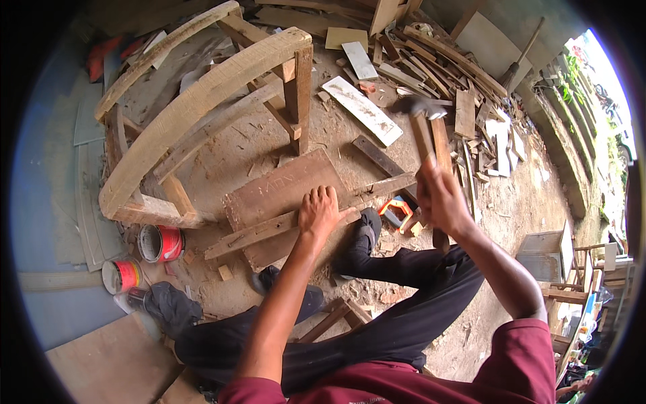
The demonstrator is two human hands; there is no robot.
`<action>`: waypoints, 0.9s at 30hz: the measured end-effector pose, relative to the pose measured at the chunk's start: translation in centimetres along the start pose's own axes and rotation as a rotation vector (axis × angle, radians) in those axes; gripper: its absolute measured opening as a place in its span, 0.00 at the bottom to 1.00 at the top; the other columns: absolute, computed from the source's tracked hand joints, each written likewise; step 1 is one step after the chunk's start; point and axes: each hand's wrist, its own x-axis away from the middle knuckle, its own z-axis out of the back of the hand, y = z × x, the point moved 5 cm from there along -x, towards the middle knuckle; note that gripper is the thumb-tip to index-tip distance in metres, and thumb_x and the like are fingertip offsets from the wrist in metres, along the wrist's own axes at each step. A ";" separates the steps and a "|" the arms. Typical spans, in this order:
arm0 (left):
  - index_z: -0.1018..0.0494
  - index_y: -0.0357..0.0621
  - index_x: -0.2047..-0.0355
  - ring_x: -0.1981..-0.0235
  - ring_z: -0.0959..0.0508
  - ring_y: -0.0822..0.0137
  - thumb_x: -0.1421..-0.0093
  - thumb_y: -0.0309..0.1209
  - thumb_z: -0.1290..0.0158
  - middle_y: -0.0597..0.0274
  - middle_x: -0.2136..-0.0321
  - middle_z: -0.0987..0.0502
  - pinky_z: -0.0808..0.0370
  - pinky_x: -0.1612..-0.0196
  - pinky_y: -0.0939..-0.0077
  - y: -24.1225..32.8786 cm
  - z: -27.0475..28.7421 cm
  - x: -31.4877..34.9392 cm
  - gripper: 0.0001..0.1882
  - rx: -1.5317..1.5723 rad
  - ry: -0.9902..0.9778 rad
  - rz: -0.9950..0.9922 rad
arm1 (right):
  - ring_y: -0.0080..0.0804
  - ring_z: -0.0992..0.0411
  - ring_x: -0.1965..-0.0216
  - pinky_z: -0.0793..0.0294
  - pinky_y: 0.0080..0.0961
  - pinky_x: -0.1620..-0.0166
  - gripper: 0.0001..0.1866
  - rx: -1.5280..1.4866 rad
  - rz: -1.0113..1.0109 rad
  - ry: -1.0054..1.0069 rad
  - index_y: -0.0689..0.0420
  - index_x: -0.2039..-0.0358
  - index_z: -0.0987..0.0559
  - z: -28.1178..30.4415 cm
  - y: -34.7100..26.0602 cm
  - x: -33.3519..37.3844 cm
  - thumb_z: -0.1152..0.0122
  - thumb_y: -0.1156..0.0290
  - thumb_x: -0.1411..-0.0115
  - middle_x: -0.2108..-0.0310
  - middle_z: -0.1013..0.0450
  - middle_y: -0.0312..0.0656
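My right hand (441, 198) is closed round the wooden handle of a claw hammer (422, 138), raised over my right leg with its blurred metal head uppermost. Under my left hand (319, 212) lies a long narrow wooden strip (252, 236); my fingers curl over its far side and hold it down. This strip crosses a wide reddish-brown board (276, 188) with faint scratched marks, set low in front of me. My left hand and forearm hide part of both. Any nail there is too small to make out.
A curved wooden frame (208, 101) stands at the far left. Two red paint cans (161, 242) (121, 276) sit near the left wall. An orange-handled saw (396, 214) lies by my right foot. Offcuts (431, 67) pile up at the back right, near white-faced boards (363, 111).
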 end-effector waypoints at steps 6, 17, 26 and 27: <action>0.29 0.39 0.64 0.61 0.22 0.57 0.47 0.69 0.49 0.53 0.66 0.24 0.25 0.58 0.62 0.7 -1.4 0.5 0.39 -0.066 0.153 -0.086 | 0.22 0.40 0.85 0.38 0.25 0.83 0.25 0.562 -0.396 -0.177 0.56 0.68 0.30 0.1 7.6 0.1 0.64 0.48 0.26 0.80 0.38 0.30; 0.31 0.41 0.66 0.63 0.22 0.56 0.47 0.70 0.49 0.52 0.67 0.24 0.25 0.58 0.63 1.7 -0.5 -0.7 0.38 0.029 0.015 -0.088 | 0.21 0.37 0.85 0.38 0.24 0.83 0.28 0.411 0.334 0.145 0.57 0.69 0.29 0.8 12.0 1.4 0.63 0.45 0.27 0.81 0.35 0.32; 0.30 0.39 0.63 0.59 0.22 0.56 0.46 0.72 0.52 0.51 0.65 0.23 0.25 0.55 0.61 1.0 -0.7 -0.6 0.41 -0.007 0.005 -0.052 | 0.19 0.43 0.87 0.44 0.19 0.85 0.31 -0.136 0.451 0.041 0.54 0.76 0.35 1.3 -0.2 0.0 0.68 0.41 0.28 0.85 0.41 0.29; 0.30 0.39 0.63 0.59 0.22 0.56 0.46 0.72 0.52 0.50 0.65 0.23 0.26 0.55 0.61 1.3 -0.8 -0.7 0.41 -0.013 0.002 -0.061 | 0.20 0.42 0.87 0.42 0.21 0.84 0.30 -0.095 0.428 0.124 0.54 0.74 0.35 1.1 3.8 0.2 0.68 0.41 0.28 0.85 0.42 0.30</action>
